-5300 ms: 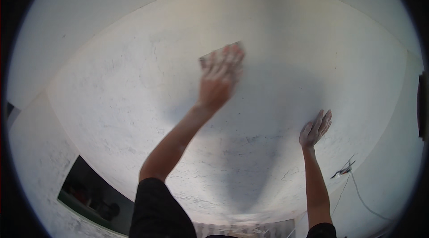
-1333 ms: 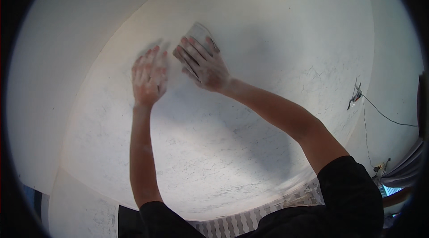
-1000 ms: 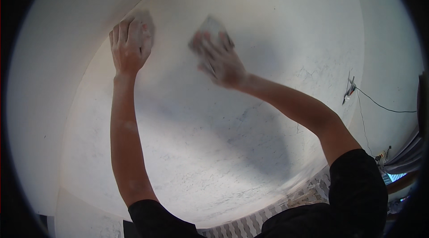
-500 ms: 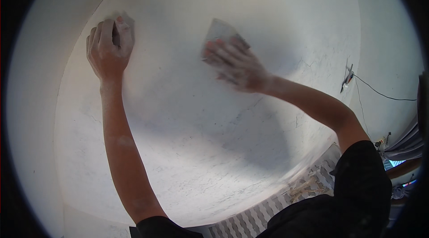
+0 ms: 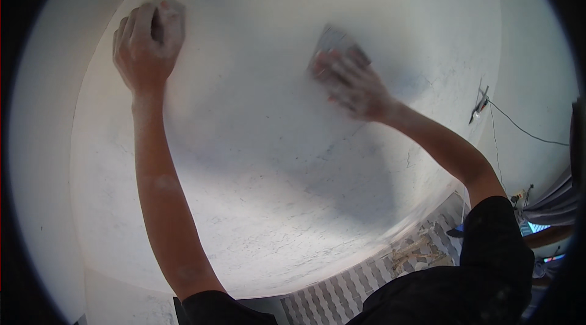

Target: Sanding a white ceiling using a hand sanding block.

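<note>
A pale plastered wall [image 5: 244, 203] with fine cracks and dark specks fills most of the view. My right hand [image 5: 354, 83] presses a grey sheet of sandpaper [image 5: 333, 38] flat against it, right of centre; motion smears the fingers, and the sheet's lower part is under them. At the upper left, my left hand [image 5: 149, 44] leans on the wall with bent fingers and the thumb apart, a dark gap between thumb and forefinger. No object shows in it. Whitish dust coats both hands.
A wall corner runs down the left side. On the right wall hangs a small fitting [image 5: 479, 106] with a dark cable [image 5: 528, 134]. Below lies a grey-and-white patterned floor [image 5: 329, 297] with tan debris [image 5: 415, 255]. A grey curtain [image 5: 549, 206] hangs at the far right.
My right hand has slid to the right across the wall with the sandpaper. The view has shifted slightly; my left hand appears to stay on the same wall spot.
</note>
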`<state>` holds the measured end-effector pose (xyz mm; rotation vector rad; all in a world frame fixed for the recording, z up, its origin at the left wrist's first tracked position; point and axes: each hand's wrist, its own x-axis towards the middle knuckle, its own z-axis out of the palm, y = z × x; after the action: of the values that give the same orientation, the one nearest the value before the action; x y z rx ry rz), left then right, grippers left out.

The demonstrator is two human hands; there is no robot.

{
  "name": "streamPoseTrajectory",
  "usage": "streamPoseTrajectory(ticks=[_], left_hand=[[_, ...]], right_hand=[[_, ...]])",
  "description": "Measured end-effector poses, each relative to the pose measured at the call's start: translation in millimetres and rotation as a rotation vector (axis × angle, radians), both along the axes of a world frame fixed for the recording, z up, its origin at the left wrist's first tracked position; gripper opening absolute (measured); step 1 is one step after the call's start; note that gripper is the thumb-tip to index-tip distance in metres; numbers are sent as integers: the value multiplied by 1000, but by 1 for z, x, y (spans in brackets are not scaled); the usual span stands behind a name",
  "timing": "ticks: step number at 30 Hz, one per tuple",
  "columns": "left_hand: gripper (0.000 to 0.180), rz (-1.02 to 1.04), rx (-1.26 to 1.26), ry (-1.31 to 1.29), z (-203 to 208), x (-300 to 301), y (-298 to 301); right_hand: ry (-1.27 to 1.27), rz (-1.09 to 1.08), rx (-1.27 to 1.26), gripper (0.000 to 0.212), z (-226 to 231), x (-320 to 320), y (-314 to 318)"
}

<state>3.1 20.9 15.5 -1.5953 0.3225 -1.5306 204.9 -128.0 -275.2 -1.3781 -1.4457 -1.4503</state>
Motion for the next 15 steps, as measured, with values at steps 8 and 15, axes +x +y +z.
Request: streamPoseTrajectory(ticks=[8, 15], left_hand=[[14, 50, -104, 17, 2, -5, 2], [20, 5, -6, 11, 3, 4, 13]], right_hand=[[291, -11, 243, 62, 57, -9, 10], [200, -56, 6, 59, -27, 10, -13]])
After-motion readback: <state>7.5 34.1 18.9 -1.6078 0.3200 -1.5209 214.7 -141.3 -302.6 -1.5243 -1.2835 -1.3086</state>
